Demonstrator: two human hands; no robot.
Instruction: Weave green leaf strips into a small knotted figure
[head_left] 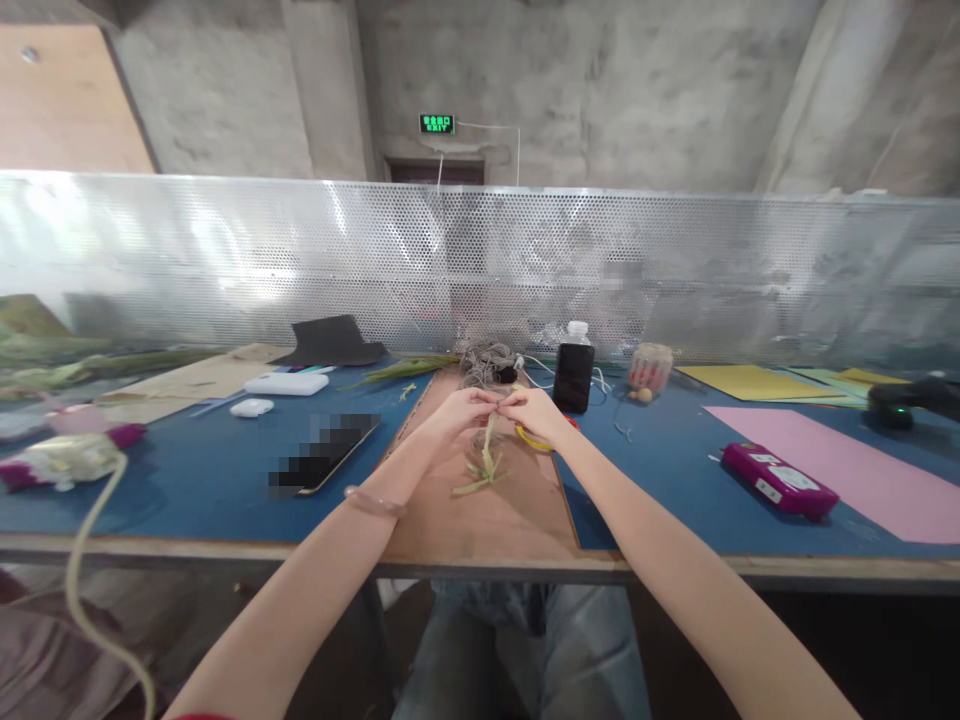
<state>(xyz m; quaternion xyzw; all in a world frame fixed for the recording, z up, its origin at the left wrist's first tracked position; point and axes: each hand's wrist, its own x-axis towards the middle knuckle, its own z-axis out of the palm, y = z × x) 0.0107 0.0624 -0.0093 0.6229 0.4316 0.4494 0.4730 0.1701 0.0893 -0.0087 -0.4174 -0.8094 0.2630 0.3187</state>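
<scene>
My left hand [466, 408] and my right hand [529, 408] meet over a brown board [431, 520], fingertips pinched close together. Between them they grip the upper end of a pale green plant strip [488, 450], perhaps a dried leaf or husk. Its lower end splays into several loose ends on the board. Just beyond the fingers lies a tangle of grey cord [487, 360]. A yellow curved handle [532, 440], maybe of scissors, shows partly under my right hand, with a bit of red beside it. The exact fingertip contact is too small to make out.
On the blue tabletop [210, 470], a dark phone [330, 455] lies left, and another phone [574, 378] stands upright before a bottle. A jar [650, 368], a magenta device [780, 480] and pink paper [847, 465] are right. A perforated metal screen [360, 270] closes the back.
</scene>
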